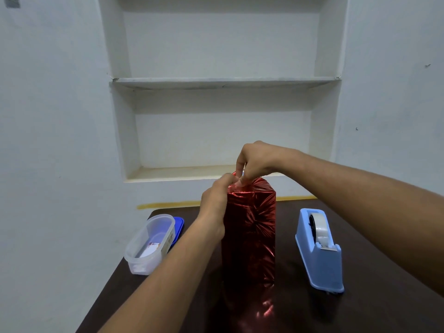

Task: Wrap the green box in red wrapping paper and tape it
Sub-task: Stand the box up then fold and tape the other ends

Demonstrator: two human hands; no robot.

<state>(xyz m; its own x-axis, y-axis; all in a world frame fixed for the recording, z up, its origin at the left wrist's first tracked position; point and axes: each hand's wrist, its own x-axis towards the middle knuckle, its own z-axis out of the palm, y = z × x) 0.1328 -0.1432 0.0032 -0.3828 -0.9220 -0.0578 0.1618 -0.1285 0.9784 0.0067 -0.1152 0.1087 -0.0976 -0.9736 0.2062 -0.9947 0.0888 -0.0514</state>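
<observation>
Single head-worn view, wide-angle, faced forward and slightly down across the dark table (300, 308) toward the recessed wall shelves (225, 81) at 12 o'clock. Both forearms entered from 5 and 7 o'clock. Close range; no second view shared coverage.

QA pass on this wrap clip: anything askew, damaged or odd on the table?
Nothing damaged or spilled. Two small things: the red wrapping paper is crinkled and bunched at the top, where both hands pinch it, and the clear plastic container sits lidless, its blue lid behind it.
</observation>
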